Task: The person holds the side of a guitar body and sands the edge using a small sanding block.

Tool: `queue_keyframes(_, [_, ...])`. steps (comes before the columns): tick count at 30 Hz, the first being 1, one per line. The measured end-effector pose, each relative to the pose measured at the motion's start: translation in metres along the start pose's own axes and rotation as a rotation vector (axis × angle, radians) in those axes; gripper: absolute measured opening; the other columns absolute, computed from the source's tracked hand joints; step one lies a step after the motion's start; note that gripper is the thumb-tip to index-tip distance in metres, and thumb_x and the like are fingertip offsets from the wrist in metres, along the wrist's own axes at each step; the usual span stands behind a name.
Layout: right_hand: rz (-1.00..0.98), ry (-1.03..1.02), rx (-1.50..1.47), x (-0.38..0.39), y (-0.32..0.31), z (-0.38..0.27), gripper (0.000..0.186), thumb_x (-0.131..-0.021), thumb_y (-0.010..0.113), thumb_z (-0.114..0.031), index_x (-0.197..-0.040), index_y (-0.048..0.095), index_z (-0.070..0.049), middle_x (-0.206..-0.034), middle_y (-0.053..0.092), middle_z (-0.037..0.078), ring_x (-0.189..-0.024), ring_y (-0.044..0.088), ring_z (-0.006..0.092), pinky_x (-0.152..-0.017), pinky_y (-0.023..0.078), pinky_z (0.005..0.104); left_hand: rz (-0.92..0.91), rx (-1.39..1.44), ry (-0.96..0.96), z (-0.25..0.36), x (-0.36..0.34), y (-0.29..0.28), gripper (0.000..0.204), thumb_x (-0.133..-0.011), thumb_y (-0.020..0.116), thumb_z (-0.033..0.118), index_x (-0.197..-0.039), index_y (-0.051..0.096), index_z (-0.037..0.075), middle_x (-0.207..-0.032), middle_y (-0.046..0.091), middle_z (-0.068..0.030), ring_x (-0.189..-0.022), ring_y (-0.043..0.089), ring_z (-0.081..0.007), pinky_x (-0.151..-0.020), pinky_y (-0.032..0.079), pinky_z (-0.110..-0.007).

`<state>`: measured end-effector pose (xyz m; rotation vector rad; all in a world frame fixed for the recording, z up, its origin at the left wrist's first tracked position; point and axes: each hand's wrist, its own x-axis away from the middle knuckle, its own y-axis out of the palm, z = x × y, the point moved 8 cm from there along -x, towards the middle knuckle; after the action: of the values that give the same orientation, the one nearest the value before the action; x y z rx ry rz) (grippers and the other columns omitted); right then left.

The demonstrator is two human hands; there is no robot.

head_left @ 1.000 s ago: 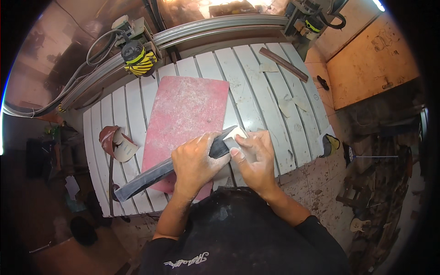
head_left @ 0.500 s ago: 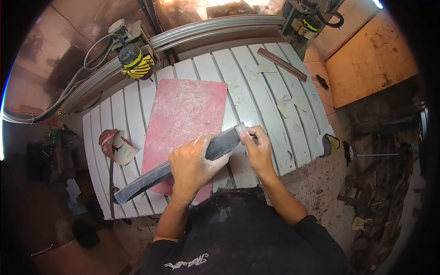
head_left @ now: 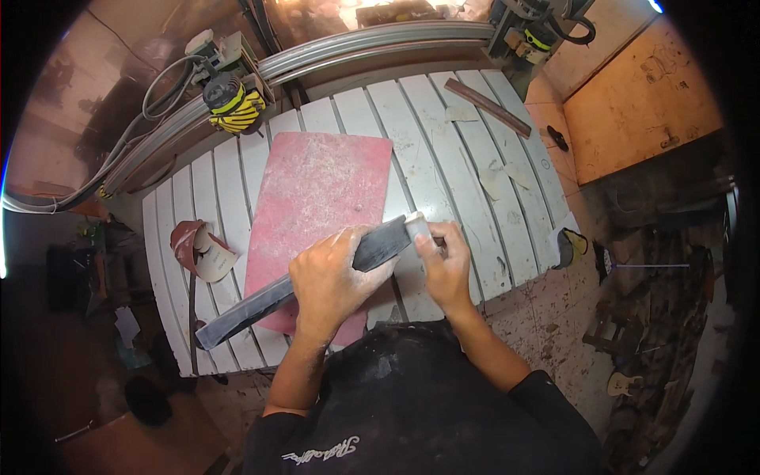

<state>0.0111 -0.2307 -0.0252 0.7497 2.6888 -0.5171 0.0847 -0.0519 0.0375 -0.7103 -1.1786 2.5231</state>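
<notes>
My left hand (head_left: 324,273) is wrapped round a long, narrow dark grey bar (head_left: 245,318) dusted with white powder. The bar slants from the lower left up to my right hand (head_left: 447,269), over a pink board (head_left: 321,186) on the table. Between the thumb and fingers of my right hand is a small, pale grey folded piece (head_left: 416,226), perhaps sandpaper, at the bar's upper right end. White dust coats the fingers of both hands. The left palm hides the bar's middle.
The white slatted table (head_left: 431,158) carries a curled reddish-brown sheet (head_left: 202,252) at left and a brown strip (head_left: 487,108) at far right. Behind it runs a metal rail (head_left: 380,46) with a yellow-black striped machine head (head_left: 235,107). A wooden panel (head_left: 641,111) stands at right.
My right hand has shifted and turned slightly at the bar's end, so the pale piece stands more upright. My left hand and the bar hold nearly the same place.
</notes>
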Motion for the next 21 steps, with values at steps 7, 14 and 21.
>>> queue_keyframes(7, [0.002, -0.033, 0.027, 0.001, 0.0, -0.022, 0.022, -0.102, 0.072, -0.022, -0.107, 0.071, 0.0, -0.099, 0.067, 0.009, -0.09, 0.06, 0.0145, -0.086, 0.049, 0.0321, -0.002, -0.025, -0.015, -0.001, 0.0, 0.001, 0.038, -0.075, 0.091, 0.037, -0.104, 0.081, 0.014, -0.08, 0.076, -0.0089, -0.07, 0.075, -0.0301, -0.062, 0.058, -0.041])
queue_keyframes(14, [-0.046, 0.082, -0.015, -0.001, 0.001, 0.007, 0.023, -0.102, 0.072, -0.022, -0.108, 0.07, 0.0, -0.09, 0.066, 0.004, -0.08, 0.058, 0.0114, -0.076, 0.049, 0.0297, 0.011, 0.003, 0.004, 0.001, -0.001, 0.0, 0.038, -0.075, 0.09, 0.037, -0.105, 0.08, 0.015, -0.08, 0.077, -0.0081, -0.071, 0.075, -0.0296, -0.062, 0.058, -0.041])
queue_keyframes(21, [-0.128, 0.527, -0.183, 0.006, 0.006, 0.065, 0.025, -0.097, 0.077, -0.019, -0.108, 0.071, 0.002, -0.101, 0.065, 0.014, -0.095, 0.063, 0.0238, -0.087, 0.05, 0.0353, 0.005, 0.004, 0.007, 0.005, -0.002, -0.002, 0.037, -0.076, 0.09, 0.036, -0.105, 0.08, 0.016, -0.083, 0.077, -0.007, -0.073, 0.076, -0.0286, -0.063, 0.058, -0.041])
